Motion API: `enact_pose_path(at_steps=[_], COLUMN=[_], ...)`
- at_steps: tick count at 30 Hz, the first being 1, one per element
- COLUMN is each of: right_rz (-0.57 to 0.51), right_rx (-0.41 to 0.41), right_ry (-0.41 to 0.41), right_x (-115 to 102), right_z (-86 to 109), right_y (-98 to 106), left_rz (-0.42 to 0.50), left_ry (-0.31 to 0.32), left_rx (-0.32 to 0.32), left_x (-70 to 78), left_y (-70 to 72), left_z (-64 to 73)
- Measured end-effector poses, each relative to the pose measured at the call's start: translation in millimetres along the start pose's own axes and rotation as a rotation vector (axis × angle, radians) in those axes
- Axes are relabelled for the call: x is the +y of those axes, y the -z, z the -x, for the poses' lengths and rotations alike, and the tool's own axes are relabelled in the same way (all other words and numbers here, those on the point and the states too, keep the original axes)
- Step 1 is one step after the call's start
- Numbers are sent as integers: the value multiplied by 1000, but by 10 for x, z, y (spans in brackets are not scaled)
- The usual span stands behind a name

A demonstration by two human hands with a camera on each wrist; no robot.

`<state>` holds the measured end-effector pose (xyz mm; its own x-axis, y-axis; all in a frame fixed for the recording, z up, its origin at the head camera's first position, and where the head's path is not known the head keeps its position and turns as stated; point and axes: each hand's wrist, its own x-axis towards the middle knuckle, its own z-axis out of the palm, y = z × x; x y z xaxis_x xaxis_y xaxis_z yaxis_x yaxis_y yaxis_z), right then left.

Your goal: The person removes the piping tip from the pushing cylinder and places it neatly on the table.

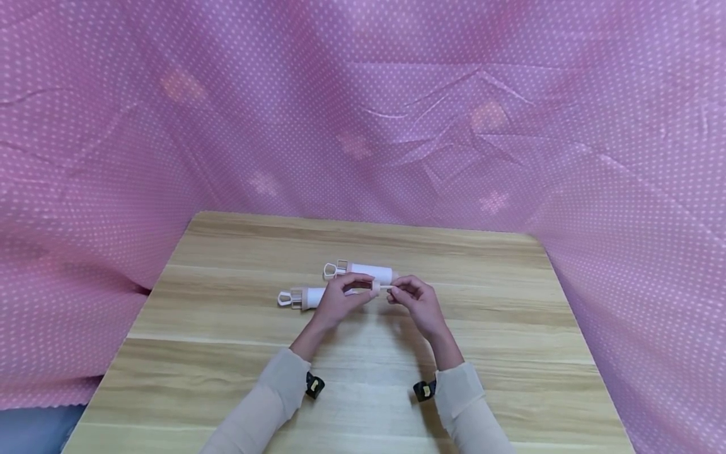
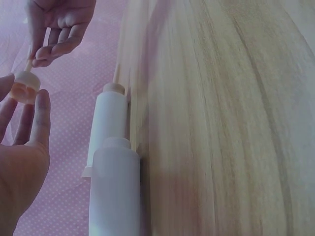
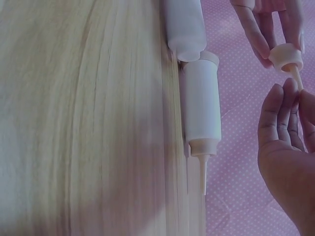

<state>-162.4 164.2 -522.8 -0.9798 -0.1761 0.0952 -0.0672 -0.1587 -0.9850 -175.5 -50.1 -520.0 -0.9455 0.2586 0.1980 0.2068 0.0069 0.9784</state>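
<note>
A small peach nozzle cap (image 3: 285, 55) is held in the air between both hands. My left hand (image 1: 334, 306) grips its wide end between thumb and fingers; the hollow, open side shows in the left wrist view. With thumb and fingertips, my right hand (image 1: 421, 307) pinches the thin spout (image 3: 296, 76) at its tip. Just behind the hands lie two white tubes with ring-shaped handles. The nearer tube (image 2: 115, 187) has a bare white neck, partly hidden by my left hand in the head view. On the farther tube (image 3: 203, 103), a peach nozzle with a thin spout is fitted.
Both tubes lie on a wood-grain table (image 1: 363, 391), their handle ends pointing left. A pink dotted cloth (image 1: 363, 126) hangs behind the table and along its sides. Black wrist cameras (image 1: 314, 385) sit at the cuffs of the light sleeves.
</note>
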Motion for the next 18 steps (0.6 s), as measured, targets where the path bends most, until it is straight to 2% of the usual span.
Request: enact_pose_path(at_steps=[6,16,18], right_rz=[-16,-36,-34], right_rx=[-14,-14,-13], right_ry=[21,0,-3], right_x=[-3,-63,-71], right_z=[1,-4,-3], right_y=[-19,-83,-90], left_rz=[0,10,18], left_ry=[-7,-27,-23], left_rx=[3,-2,-8], left_x=[0,4,56], left_y=[-3,-21,-28], left_z=[-7,-17,-13])
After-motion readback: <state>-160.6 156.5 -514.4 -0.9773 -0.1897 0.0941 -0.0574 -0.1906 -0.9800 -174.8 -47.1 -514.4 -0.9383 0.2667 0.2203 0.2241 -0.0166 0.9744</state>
